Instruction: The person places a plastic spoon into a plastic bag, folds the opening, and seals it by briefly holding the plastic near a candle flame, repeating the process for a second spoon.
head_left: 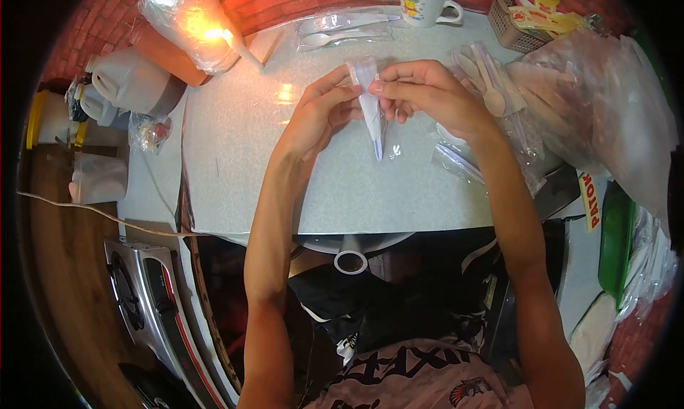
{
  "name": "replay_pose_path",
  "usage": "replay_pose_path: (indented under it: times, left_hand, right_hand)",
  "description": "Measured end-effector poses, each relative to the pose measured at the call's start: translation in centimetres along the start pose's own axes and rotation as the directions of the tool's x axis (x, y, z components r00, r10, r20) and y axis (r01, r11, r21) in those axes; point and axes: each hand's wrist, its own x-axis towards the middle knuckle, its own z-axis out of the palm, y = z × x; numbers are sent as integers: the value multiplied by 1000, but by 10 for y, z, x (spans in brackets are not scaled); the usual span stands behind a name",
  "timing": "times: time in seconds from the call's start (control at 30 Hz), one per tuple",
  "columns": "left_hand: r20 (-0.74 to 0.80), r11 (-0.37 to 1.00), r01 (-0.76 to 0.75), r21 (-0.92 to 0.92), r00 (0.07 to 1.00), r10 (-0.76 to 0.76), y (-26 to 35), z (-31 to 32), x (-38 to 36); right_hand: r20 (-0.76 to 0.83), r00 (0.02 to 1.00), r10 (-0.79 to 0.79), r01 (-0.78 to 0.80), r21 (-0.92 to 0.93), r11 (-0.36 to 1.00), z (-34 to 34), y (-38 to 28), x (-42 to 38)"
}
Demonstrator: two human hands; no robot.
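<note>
Over the pale tabletop [235,145], both hands hold a clear plastic sleeve [368,110] with white contents that look like wrapped cutlery, its narrow end pointing toward me. My left hand [324,113] pinches the sleeve's left side near its top. From the right, my right hand [427,95] grips the other edge between thumb and fingers. Wrapped plastic spoons [324,38] lie beyond the hands. More wrapped cutlery [493,99] rests to the right, partly behind my right forearm.
A lit candle [246,51] burns at the back left beside a plastic bag [174,13]. Jugs [132,81] stand farther left. A mug [424,4], a small basket [514,26] and a large plastic bag [605,95] are at the back and right. A stove [153,295] is lower left.
</note>
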Motion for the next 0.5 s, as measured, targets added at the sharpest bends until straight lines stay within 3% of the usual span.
replay_pose_path:
  times: [0.17, 0.23, 0.37, 0.43, 0.5]
  left_hand:
    - [-14, 998, -42, -38, 999, 42, -1, -1, 2]
    - [-71, 996, -71, 46, 995, 74, -3, -3, 3]
    - [-126, 997, -59, 49, 990, 65, -1, 4, 2]
    - [-277, 988, -109, 110, 951, 136, -2, 10, 1]
    - [-299, 986, -108, 130, 943, 143, 0, 12, 0]
  right_hand:
    - [-35, 999, -18, 16, -53, 998, 2, 2, 2]
    - [-44, 998, -34, 31, -53, 998, 2, 3, 2]
    - [-13, 990, -142, 142, -21, 990, 7, 3, 3]
    - [5, 984, -180, 180, -15, 984, 10, 0, 2]
    - [-15, 978, -209, 209, -16, 978, 12, -5, 0]
